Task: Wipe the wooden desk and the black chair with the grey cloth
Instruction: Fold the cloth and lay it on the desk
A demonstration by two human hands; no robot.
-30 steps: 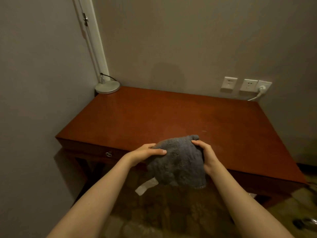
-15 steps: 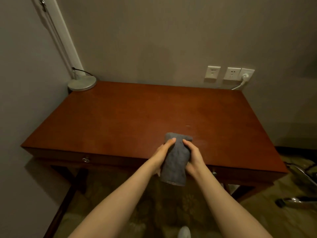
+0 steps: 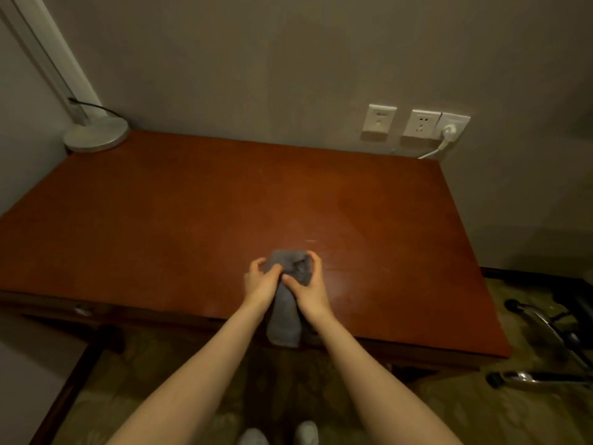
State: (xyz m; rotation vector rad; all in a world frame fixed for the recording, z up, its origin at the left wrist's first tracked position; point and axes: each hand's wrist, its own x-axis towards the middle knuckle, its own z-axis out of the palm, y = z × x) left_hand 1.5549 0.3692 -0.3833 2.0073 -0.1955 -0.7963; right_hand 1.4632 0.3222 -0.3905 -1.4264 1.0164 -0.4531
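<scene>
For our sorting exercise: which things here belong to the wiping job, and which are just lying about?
Job: grey cloth, held by left hand and right hand; wooden desk; chair, partly in view.
Lying about: lamp base; wall sockets; plug.

Wooden desk (image 3: 192, 220) against wall (image 3: 256, 75); round lamp base (image 3: 96, 136) on far-left corner.

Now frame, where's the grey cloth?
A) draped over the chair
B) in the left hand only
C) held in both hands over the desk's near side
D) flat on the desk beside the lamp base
C: the left hand and right hand both hold the bunched grey cloth between them, above the near part of the wooden desk.
</scene>
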